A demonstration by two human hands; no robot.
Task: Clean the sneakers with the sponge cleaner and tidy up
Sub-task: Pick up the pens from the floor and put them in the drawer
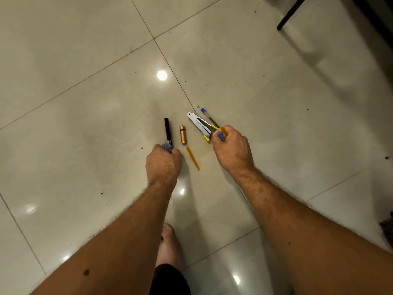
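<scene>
Small items lie on the glossy tiled floor [85,103]. My left hand [162,165] grips the near end of a black marker [167,129] that points away from me. My right hand [231,149] curls over the yellow handle end of a silver stapler [200,124] and the blue pen [209,117] beside it, with a bit of amber plastic at its fingertips. A copper battery [182,134] and an amber translucent stick [193,158] lie loose between my hands. No sneakers or sponge cleaner are in view.
A dark furniture leg [291,12] stands at the top right. My bare foot [169,245] is on the floor below my hands. Dark crumbs of dirt are scattered over the tiles, mostly to the right. A dark object shows at the right edge [388,226].
</scene>
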